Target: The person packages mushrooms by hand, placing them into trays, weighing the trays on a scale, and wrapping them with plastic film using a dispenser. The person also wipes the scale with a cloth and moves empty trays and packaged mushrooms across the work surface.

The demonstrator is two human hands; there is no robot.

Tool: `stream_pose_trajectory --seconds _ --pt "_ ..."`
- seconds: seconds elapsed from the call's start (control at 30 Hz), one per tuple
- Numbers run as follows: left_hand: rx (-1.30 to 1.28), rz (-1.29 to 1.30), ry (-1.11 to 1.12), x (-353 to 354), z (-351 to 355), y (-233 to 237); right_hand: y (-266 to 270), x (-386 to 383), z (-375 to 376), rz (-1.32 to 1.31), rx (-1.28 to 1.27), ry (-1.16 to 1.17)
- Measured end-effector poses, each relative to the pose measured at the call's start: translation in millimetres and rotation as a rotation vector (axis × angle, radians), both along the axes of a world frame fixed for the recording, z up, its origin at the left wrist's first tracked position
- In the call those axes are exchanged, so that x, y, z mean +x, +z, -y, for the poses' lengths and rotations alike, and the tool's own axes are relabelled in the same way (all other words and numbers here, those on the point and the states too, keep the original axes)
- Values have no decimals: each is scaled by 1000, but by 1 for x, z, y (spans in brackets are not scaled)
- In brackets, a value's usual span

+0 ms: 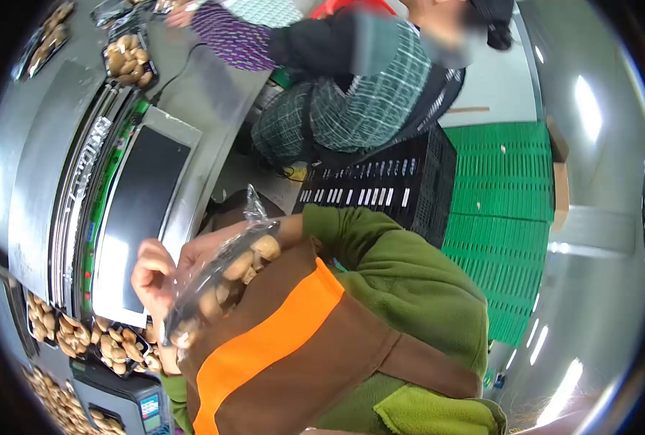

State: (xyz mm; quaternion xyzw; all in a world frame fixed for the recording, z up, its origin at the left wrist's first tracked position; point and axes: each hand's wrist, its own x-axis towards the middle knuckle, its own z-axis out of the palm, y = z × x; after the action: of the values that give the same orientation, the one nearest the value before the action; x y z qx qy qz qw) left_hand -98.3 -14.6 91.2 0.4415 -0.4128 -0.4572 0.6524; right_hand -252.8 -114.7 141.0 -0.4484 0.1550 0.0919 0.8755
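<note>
My left hand (pixel 153 281) has its fingers curled at the lower-left side of a film-wrapped mushroom pack (pixel 228 279); part of the palm is behind it. From the green sleeve at centre, my right hand (pixel 208 248) reaches along the pack's upper edge, its fingers bent against the clear film and partly hidden. The pack is tilted in front of my brown apron with the orange stripe, and loose film sticks up at its upper end. Beside my hands is a wrapping machine with a dark plate (pixel 145 210).
Open mushroom trays (pixel 119 348) and a scale (pixel 137 406) are at lower left. Wrapped packs (pixel 128 59) lie at upper left. A co-worker (pixel 366 109) in a checked apron reaches over the table. Black crates (pixel 431 181) and green crates (pixel 496 225) are stacked behind.
</note>
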Motion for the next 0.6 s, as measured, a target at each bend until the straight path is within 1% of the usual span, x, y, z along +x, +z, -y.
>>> stream_pose_trajectory --seconds 0.03,0.07,0.1,0.13,0.17,0.2,0.23,0.3,0.37,0.4,0.43,0.47,0.5,0.53,0.57,0.6 --pt "16 -90 66 -15 10 32 4 9 7 -63 -285 86" --pt "75 -266 -28 -43 9 96 -97 0 -1 -5 -240 18" --pt "127 -441 -118 -63 12 139 -85 -14 19 162 -680 -99" --pt "86 -453 -203 -54 10 140 -66 -25 42 347 -1121 -226" --pt "63 -434 -261 -37 1 125 -39 -19 50 -66 -365 -448" --pt "57 -430 -315 -24 -6 110 1 -27 58 -7 -80 -610" --pt "67 -441 -364 -9 -14 92 17 -41 66 203 -61 -602" --pt "165 -466 -430 20 -32 55 39 -46 65 379 -737 -336" --pt "277 -526 -482 36 -44 15 60 -37 60 207 -851 -130" --pt "335 -558 -492 40 -42 -2 51 -33 63 174 -829 -221" --pt "427 -593 -485 39 -39 -22 34 -32 74 39 -794 -199" --pt "555 -598 -454 37 -30 -40 22 -28 84 -20 -678 -293" --pt "743 -558 -398 31 -20 -62 9 -22 94 -77 -558 -385" --pt "924 -516 -332 27 -8 -94 -11 -19 107 -139 -419 -538" --pt "639 -780 -311 6 34 -5 -31 -14 121 -200 -272 -688" --pt "661 -730 -217 3 43 12 -43 -3 139 -100 -216 -850"
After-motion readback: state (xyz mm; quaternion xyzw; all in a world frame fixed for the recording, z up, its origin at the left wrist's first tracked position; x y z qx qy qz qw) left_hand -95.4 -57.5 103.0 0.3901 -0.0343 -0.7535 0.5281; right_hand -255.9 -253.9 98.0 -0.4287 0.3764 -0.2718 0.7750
